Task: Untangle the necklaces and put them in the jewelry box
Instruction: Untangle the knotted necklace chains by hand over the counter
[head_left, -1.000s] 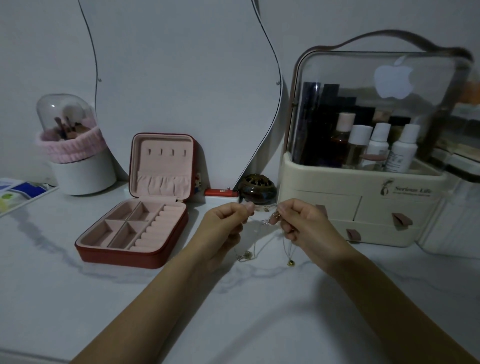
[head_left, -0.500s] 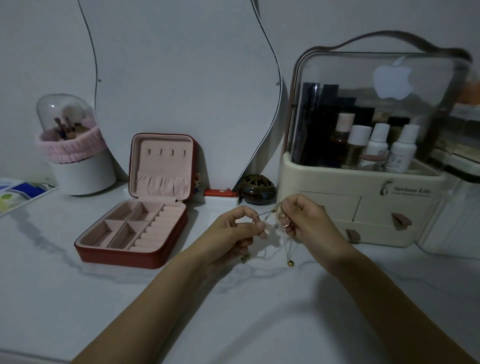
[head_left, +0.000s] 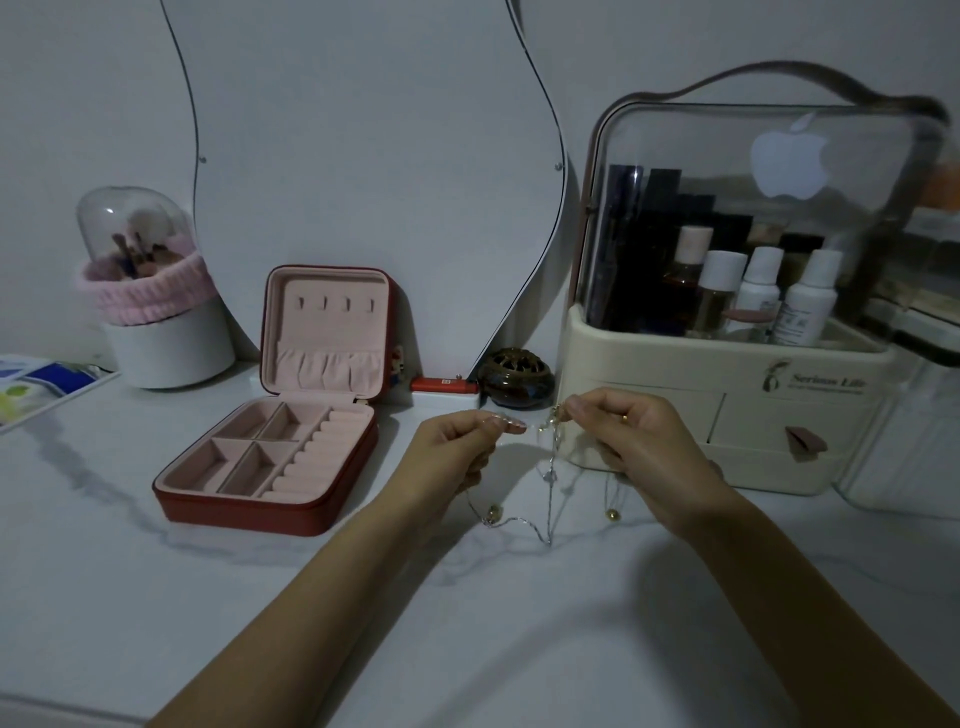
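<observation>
Fingers (head_left: 506, 423) of the left hand (head_left: 457, 447) and those of the right hand (head_left: 631, 436) pinch the thin tangled metal chain necklaces (head_left: 548, 483), held above the white marbled surface (head_left: 156, 597); loops and small gold pendants hang between and below the hands. Both forearms reach forward from the near edge, wrists raised. To the left, well apart, the open red jewelry box with pink lining (head_left: 270, 457) shows bare compartments, its lid upright. Behind the right hand stands a cream cosmetics organizer with clear cover (head_left: 727, 364) holding bottles.
</observation>
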